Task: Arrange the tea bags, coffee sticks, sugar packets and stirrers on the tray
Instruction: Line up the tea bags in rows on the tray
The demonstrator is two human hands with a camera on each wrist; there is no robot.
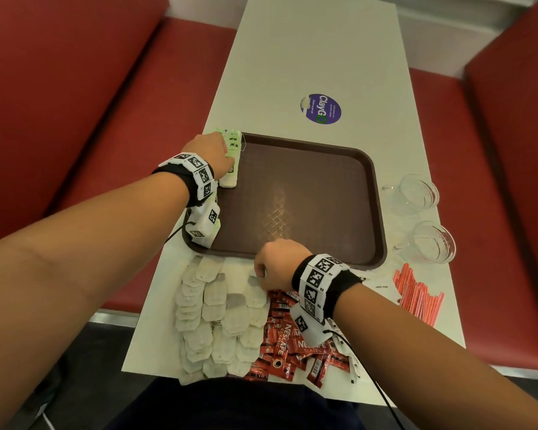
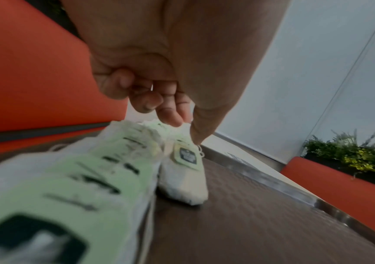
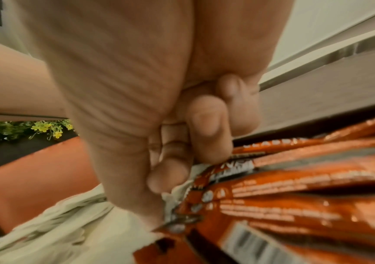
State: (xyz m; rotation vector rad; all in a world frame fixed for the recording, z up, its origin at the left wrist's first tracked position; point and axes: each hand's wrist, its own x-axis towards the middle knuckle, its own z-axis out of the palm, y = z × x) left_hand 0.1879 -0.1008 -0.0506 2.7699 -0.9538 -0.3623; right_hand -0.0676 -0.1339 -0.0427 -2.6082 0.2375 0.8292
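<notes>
Paper tea bags (image 1: 218,308) lie heaped directly under the right hand (image 1: 272,262), which pinches one; tray (image 1: 367,212) just beyond.

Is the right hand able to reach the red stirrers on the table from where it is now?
Probably yes. The right hand is at the tea bag pile, and the stirrers lie uncovered on the table on that same side. Only flat coffee sticks lie between; the tray and the glass cups stand farther away.

Brown tray (image 1: 308,169) — green-tagged tea bags (image 1: 232,156) along its left edge (stacked).
</notes>
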